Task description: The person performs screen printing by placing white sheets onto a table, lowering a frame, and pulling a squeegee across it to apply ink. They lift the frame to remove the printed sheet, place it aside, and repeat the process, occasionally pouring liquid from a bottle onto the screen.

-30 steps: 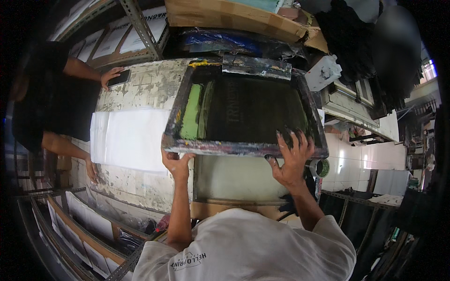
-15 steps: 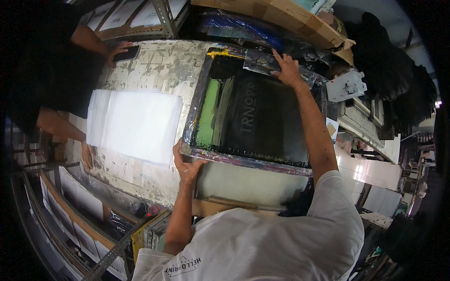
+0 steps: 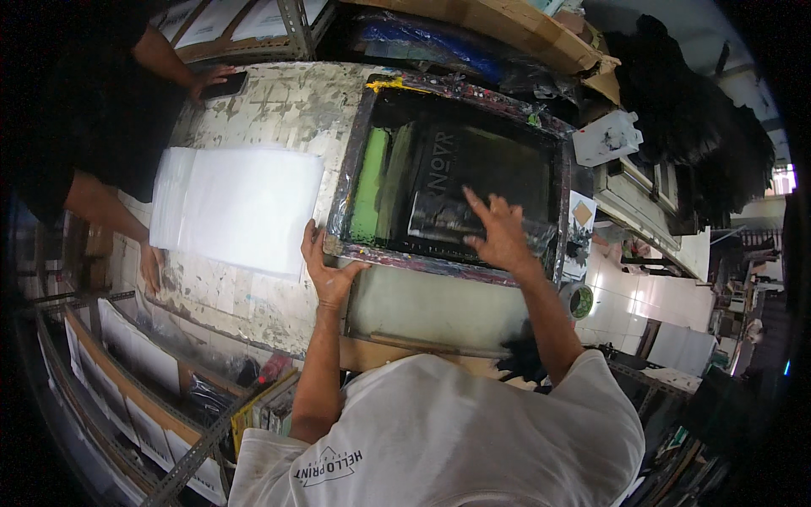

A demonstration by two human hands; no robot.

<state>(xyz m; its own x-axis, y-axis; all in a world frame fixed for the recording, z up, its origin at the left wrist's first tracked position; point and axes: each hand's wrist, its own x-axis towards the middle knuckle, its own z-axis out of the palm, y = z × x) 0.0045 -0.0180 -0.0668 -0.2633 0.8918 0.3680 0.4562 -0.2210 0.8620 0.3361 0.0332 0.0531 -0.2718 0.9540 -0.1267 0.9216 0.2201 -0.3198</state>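
Note:
A dark, ink-stained printing screen frame (image 3: 359, 152) lies flat on the worn table (image 3: 279, 110), with a green ink band (image 3: 368, 196) along its left inner side. My left hand (image 3: 325, 270) grips the frame's near-left corner, thumb on the rim. My right hand (image 3: 500, 235) presses with spread fingers on a dark squeegee (image 3: 439, 224) lying on the mesh near the frame's front edge. A stack of white sheets (image 3: 241, 207) lies on the table just left of the frame.
A person in black stands at the table's left, one hand (image 3: 209, 80) on a flat dark object, the other hand (image 3: 152, 266) at the table's edge. Cardboard (image 3: 524, 29) and plastic-wrapped goods sit behind the frame. A tape roll (image 3: 581, 300) lies at right. Metal shelving (image 3: 169, 397) stands below.
My right hand left the frame's near edge, reached to its far edge, and is now inside the screen on the squeegee near the front. My left hand stayed on the corner.

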